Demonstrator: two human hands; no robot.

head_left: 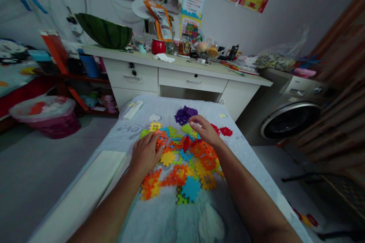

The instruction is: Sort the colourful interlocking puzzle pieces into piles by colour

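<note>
Plastic gear-edged building pieces in orange, yellow, blue and green lie heaped on the cloth-covered table (159,220). My left hand (146,152) rests flat at the heap's left side, fingers stretched over an orange piece (162,139). Above the heap's far right part hovers my right hand (205,131), its fingers loosely bent with nothing visible in them. Just below and left of it, a red piece (186,143) stands edge-on; whether it touches the heap I cannot tell. Purple pieces (185,115) form a pile beyond. Red pieces (226,131) lie to the right, partly behind my right hand.
A long white box (94,182) lies along the table's left edge, and a narrow white object (133,110) at the far left corner. A white desk (134,78) crowded with items stands behind. A washing machine (288,102) is at right, a pink bin (48,119) at left.
</note>
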